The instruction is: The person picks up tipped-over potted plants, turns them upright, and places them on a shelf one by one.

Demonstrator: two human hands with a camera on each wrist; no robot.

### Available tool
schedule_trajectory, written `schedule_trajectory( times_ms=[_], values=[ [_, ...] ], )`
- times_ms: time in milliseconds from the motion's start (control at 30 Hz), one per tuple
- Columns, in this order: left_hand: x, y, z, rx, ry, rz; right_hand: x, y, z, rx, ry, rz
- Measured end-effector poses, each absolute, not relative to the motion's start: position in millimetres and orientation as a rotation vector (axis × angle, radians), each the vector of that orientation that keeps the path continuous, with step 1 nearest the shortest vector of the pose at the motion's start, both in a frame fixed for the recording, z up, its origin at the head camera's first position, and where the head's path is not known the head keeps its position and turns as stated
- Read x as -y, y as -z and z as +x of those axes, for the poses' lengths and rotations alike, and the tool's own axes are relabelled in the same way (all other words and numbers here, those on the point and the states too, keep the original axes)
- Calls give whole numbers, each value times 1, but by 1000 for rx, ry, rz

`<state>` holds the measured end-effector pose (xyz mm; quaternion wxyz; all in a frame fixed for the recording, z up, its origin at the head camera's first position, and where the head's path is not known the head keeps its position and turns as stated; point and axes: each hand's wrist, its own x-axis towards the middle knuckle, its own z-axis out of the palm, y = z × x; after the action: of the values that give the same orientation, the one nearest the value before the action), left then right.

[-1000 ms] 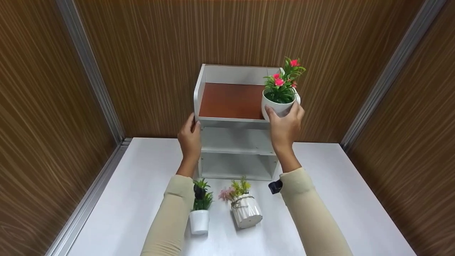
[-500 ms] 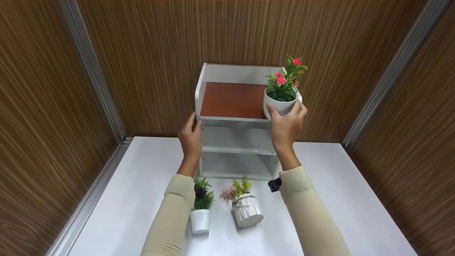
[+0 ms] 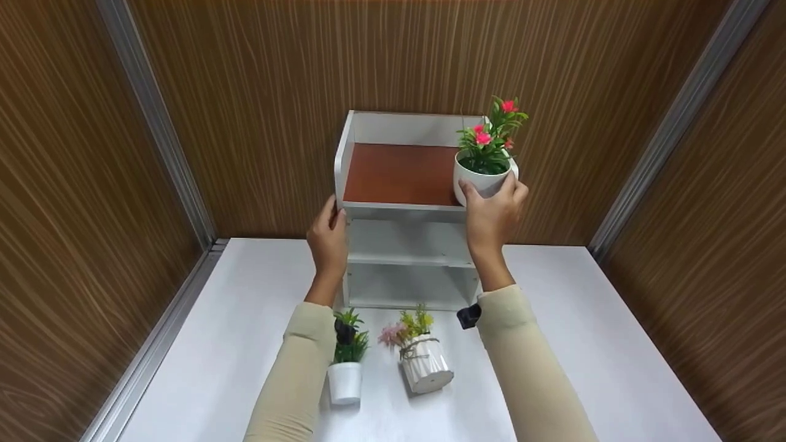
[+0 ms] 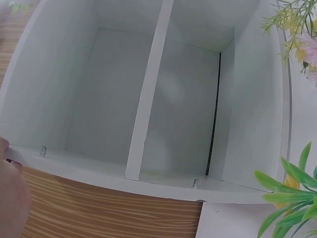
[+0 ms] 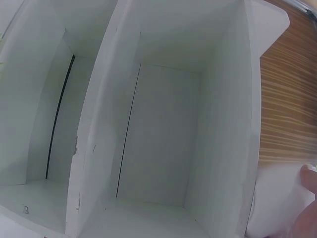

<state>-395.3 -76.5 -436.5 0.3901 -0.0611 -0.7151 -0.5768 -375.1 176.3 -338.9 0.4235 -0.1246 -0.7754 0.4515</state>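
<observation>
A white shelf unit with a reddish-brown top board stands against the wood-grain wall. My left hand grips its left side panel just below the top board, thumb at the front edge; part of this hand shows in the left wrist view. My right hand holds a white flowerpot with green leaves and pinkish-red flowers at the top board's right front corner. The pot stays upright. Its base is partly hidden by the hand, so I cannot tell whether it rests on the board.
On the white table, before the unit, lie a small white potted plant and a white slatted planter with pink and yellow flowers. Both lower compartments face forward. Wood-grain walls enclose the table's sides and back.
Between the earlier frames and now, the flowerpot and right hand shift only slightly, and the right forearm moves a little leftward. The left hand keeps its grip on the unit.
</observation>
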Motion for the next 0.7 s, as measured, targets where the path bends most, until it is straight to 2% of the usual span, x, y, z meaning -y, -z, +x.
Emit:
schedule_trajectory(
  times_ms=[433,700],
  values=[
    [74,436,-397,1830,1474,-148,-177,345,-370,1954,-1097,-311],
    [77,437,-398,1835,1509,-141,-175,354,-351,1930,-1122,-234]
  ],
)
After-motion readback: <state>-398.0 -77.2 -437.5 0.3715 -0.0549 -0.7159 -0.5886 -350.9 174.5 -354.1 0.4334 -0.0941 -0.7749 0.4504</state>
